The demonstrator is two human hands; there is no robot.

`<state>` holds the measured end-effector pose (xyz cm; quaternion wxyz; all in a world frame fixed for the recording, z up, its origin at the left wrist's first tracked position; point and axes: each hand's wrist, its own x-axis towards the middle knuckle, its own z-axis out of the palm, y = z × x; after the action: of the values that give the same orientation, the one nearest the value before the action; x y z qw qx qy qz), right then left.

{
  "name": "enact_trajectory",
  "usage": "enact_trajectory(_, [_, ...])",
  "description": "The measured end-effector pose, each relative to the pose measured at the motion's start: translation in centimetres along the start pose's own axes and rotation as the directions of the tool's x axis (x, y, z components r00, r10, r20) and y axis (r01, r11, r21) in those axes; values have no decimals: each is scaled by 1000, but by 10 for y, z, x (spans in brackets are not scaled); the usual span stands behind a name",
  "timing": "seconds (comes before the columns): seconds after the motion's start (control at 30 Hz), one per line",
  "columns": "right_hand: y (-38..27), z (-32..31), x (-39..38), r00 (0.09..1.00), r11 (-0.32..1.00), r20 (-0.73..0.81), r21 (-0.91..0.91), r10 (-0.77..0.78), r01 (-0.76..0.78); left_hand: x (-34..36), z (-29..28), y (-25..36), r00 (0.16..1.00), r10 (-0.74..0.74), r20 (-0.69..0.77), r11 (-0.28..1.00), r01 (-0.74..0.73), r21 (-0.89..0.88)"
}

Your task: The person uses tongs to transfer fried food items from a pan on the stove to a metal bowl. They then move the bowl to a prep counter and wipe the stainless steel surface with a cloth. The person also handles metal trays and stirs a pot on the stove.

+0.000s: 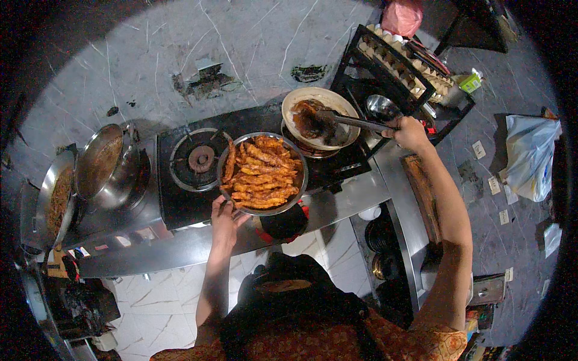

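Grey, white-veined wall panelling [253,36] backs a black stove [256,117], where a cook works with hands apart. The left hand [226,221] grips the near-left rim of a round stainless-steel bowl [268,212] heaped with glossy orange-brown food strips [265,174], at the stove's front. The right hand [410,133] clasps a long dark utensil [361,123], its head in a round cream-coloured pan [335,101] of dark contents. Stirring or scooping appears under way; the next move likely calls for a steady bowl and a level utensil.
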<state>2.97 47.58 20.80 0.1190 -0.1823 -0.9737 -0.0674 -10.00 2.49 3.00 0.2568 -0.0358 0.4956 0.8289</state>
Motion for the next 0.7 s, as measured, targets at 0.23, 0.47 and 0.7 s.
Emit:
enact_trajectory(0.23, [3, -9, -4, 799, 621, 513, 525, 315, -582, 2, -4, -5, 999, 30, -18, 999, -30, -28])
enact_trajectory(0.47, [5, -17, -13, 835, 706, 360, 452, 416, -546, 5, -6, -4, 999, 0, -42, 999, -1, -33])
enact_trajectory(0.7, [-43, -31, 14, 942, 946, 85, -42, 325, -323, 9, -10, -5, 998, 15, -55, 1000, -16, -11])
